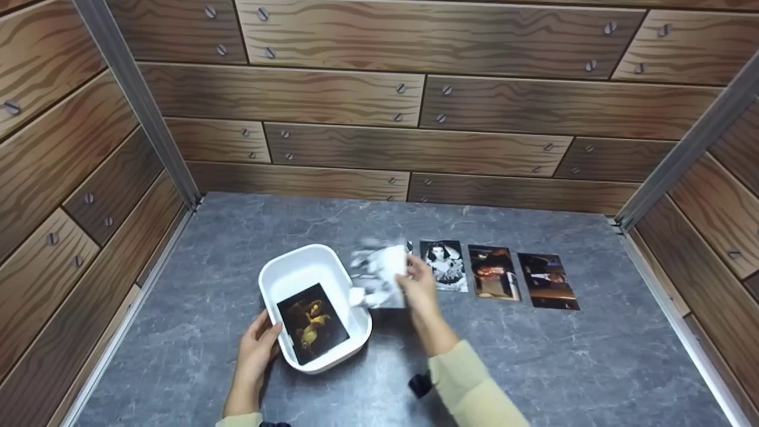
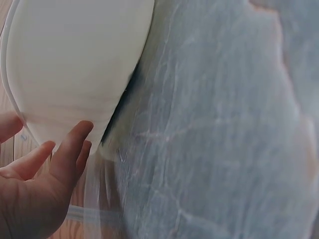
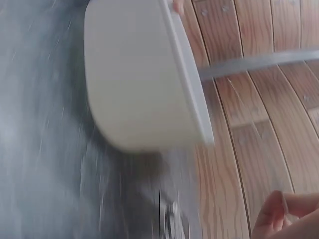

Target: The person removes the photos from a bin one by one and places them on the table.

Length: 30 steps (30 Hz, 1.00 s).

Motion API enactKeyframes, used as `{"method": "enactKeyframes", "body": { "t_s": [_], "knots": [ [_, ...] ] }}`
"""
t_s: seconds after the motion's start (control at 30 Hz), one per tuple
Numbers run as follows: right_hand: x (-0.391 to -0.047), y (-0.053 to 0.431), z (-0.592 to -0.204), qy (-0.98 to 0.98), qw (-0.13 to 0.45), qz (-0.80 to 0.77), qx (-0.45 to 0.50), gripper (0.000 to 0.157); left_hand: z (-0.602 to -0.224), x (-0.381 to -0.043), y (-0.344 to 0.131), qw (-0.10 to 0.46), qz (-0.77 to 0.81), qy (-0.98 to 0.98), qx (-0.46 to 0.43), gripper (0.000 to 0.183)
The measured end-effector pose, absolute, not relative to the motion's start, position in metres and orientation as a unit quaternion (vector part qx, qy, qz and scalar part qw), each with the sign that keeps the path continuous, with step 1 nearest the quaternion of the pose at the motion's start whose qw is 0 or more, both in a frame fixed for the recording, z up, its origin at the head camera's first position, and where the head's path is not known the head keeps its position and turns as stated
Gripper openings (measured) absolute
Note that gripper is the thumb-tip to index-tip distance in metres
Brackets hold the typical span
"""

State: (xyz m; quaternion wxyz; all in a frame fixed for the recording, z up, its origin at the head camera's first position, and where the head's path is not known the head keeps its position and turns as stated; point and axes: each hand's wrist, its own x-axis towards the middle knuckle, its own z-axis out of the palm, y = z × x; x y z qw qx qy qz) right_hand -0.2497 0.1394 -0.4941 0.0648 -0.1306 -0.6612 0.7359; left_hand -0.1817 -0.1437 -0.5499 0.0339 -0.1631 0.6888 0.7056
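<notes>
A white plastic tub [image 1: 305, 261] stands on the grey tabletop, with a dark photo print [image 1: 314, 323] of a figure in yellowish tones inside it. My left hand [image 1: 255, 350] holds the tub's left rim, thumb over the edge; in the left wrist view its fingers [image 2: 75, 144] lie along the outer wall. Between thumb and fingers my right hand [image 1: 420, 290] pinches a black-and-white photo print [image 1: 379, 276], blurred, by its right edge. That print overlaps the tub's right rim in the head view. Low in the right wrist view, the right fingertips [image 3: 274, 214] are pressed together.
To the right, a black-and-white portrait print [image 1: 443, 265] and two dark colour prints [image 1: 493, 273] lie in a row. A sliver of another print [image 1: 410, 247] shows behind the right hand. Wood-patterned walls [image 1: 379, 101] with metal corner posts [image 1: 142, 101] enclose the table.
</notes>
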Motion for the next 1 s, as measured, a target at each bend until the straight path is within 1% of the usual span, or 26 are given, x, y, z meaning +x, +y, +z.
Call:
{"method": "enactKeyframes", "body": {
  "t_s": [0.13,0.27,0.37,0.63,1.0],
  "knots": [
    [-0.245,0.17,-0.504,-0.643,0.093,0.742,-0.165,0.054,-0.55,-0.181,-0.142,0.039,0.706,0.688,-0.165,0.062],
    [-0.232,0.194,-0.521,-0.659,0.095,0.723,-0.183,0.054,-0.554,-0.179,-0.141,0.046,0.706,0.687,-0.165,0.063],
    [-0.222,0.206,-0.532,-0.673,0.082,0.71,-0.189,0.054,-0.554,-0.181,-0.142,0.041,0.707,0.687,-0.161,0.063],
    [-0.199,0.218,-0.559,-0.701,0.042,0.683,-0.198,0.056,-0.551,-0.184,-0.144,0.041,0.708,0.689,-0.15,0.062],
    [-0.196,0.22,-0.561,-0.755,0.041,0.624,-0.197,0.053,-0.55,-0.182,-0.145,0.033,0.707,0.688,-0.158,0.061]
  ]
}}
